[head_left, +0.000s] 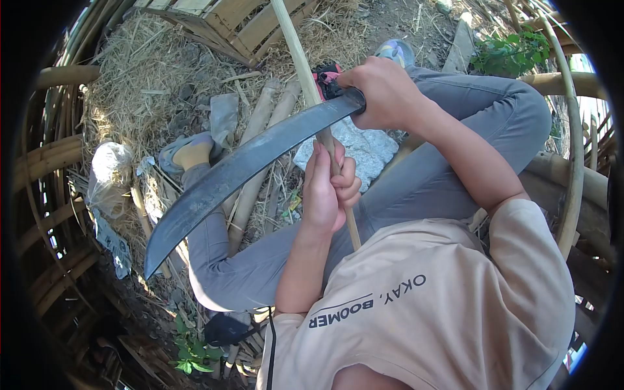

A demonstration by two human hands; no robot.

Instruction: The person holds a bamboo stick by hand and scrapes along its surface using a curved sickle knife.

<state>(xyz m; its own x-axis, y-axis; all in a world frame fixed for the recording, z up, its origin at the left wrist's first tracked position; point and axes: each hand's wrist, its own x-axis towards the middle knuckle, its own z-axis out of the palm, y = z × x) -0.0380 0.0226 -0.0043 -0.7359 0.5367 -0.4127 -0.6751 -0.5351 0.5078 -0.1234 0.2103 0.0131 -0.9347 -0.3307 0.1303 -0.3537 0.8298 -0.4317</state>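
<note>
My right hand [383, 94] is closed round the handle end of a machete [240, 156], most of the handle hidden inside the fist. Its long dark blade reaches down to the left, over my bent leg. A slim wooden stick [296, 49] runs from the top of the view down to my lap, and the blade crosses in front of it. Just below that crossing, my left hand [325, 185] wraps its fingers round the stick. Beneath the hands lies a pale, rough slab [370, 153], partly covered by them.
A slatted wooden crate [240, 26] stands at the top on dry straw [143, 71]. Two thick poles [260, 123] lie between my legs. To the left is a clear plastic bag [110, 175]. Bamboo railings [49, 162] surround the spot, and a leafy plant [513, 52] grows at upper right.
</note>
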